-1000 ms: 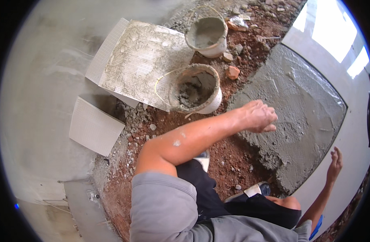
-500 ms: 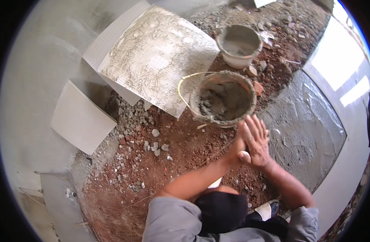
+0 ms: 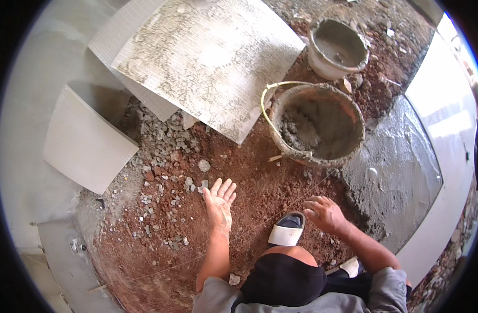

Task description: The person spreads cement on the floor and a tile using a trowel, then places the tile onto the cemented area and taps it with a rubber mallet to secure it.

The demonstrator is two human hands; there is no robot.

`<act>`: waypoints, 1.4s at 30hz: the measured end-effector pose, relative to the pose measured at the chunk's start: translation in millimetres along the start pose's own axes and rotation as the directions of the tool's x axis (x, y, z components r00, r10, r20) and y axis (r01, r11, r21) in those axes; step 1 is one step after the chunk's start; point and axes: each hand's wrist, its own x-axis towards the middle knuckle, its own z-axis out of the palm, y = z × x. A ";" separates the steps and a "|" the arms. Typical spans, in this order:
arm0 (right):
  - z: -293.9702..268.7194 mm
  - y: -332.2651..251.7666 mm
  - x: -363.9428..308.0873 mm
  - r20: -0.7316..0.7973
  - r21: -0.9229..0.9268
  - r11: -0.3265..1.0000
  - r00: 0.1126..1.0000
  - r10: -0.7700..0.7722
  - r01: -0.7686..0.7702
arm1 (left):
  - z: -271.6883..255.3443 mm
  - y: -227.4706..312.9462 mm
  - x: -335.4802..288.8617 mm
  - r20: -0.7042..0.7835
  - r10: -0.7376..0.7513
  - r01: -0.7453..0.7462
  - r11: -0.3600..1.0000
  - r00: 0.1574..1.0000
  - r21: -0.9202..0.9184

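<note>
My left hand [image 3: 219,206] is open, palm turned up, fingers spread and smeared with pale cement. It holds nothing, above reddish soil with grey stone chips. My right hand [image 3: 325,215] hangs back-side up with fingers loosely bent and nothing visible in them. It is close to a thin string [image 3: 254,227] running slantwise across the soil; whether it touches the string I cannot tell. Beyond the hands stands a large bucket [image 3: 356,133] with a raised pale handle, partly filled with wet grey mortar. Wet mortar [image 3: 390,177] is spread on the ground to the right of my right hand.
A smaller mortar-crusted bucket [image 3: 327,69] stands behind. A large cement-marked tile [image 3: 207,62] lies over another; a smaller tile [image 3: 85,138] leans at the left wall. Glossy laid tiles [image 3: 442,208] edge the mortar at right. My sandalled foot [image 3: 287,235] is between my hands.
My hands were pressed together in front of the large bucket. They have come apart: the left moved left and turned palm up, the right drew back nearer to me. The view has shifted.
</note>
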 end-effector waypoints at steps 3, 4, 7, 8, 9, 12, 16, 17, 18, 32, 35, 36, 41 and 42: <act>-24.3 -9.9 6.8 0.043 -0.076 0.994 0.996 -0.079 0.082 | -3.7 -7.8 11.8 0.033 -0.028 0.027 0.999 0.999 0.024; -36.1 -11.3 8.0 0.056 -0.101 0.991 0.995 -0.088 0.093 | -3.0 -10.1 15.6 0.040 -0.042 0.040 0.999 0.998 0.028; -75.4 -11.4 -1.4 0.095 -0.144 0.989 0.995 -0.018 0.032 | -1.4 -15.5 24.8 0.057 -0.092 0.090 0.995 0.994 0.042; -89.0 -7.7 -3.7 0.046 -0.187 0.982 0.999 -0.027 0.035 | -0.9 -16.3 27.4 0.071 -0.104 0.100 0.993 0.992 0.055; -106.3 0.3 -9.1 0.037 -0.264 0.957 0.993 -0.114 0.120 | -0.9 -16.2 30.9 0.076 -0.095 0.089 0.993 0.993 0.073; -160.3 18.1 -65.9 -0.122 -0.299 0.920 0.967 0.226 -0.253 | 2.5 -16.1 39.4 0.112 -0.116 0.099 0.985 0.987 0.144; -211.8 34.0 -188.8 -0.577 -0.278 0.670 0.677 0.456 -0.688 | 21.0 -11.7 52.9 0.159 -0.131 0.096 0.972 0.978 0.213; -214.4 32.3 -225.6 -0.647 -0.234 0.590 0.577 0.498 -0.772 | 28.1 -8.4 56.6 0.182 -0.120 0.068 0.961 0.976 0.269; -212.3 28.5 -264.8 -0.715 -0.203 0.552 0.508 0.480 -0.808 | 35.7 -7.3 59.4 0.204 -0.114 0.043 0.945 0.972 0.324; 131.0 -17.1 -555.1 -0.325 0.446 -0.515 -0.669 0.669 -0.732 | 118.7 2.4 47.1 0.342 0.077 -0.246 0.838 0.936 0.487; 187.1 -53.8 -529.2 -0.109 0.396 -0.474 -0.553 0.826 -0.787 | 124.2 3.2 19.6 0.265 0.195 -0.306 0.816 0.944 0.491; 207.8 -71.8 -519.4 0.075 0.368 -0.489 -0.498 0.864 -0.791 | 128.6 4.6 11.2 0.245 0.228 -0.324 0.804 0.942 0.498; 289.0 -105.2 -486.9 0.341 0.534 -0.292 -0.115 0.933 -0.793 | 159.4 1.9 -16.4 0.183 0.358 -0.399 0.758 0.916 0.515; 295.0 -102.0 -483.1 0.349 0.520 -0.294 -0.114 0.930 -0.802 | 169.4 -2.2 -15.8 0.176 0.382 -0.417 0.755 0.907 0.507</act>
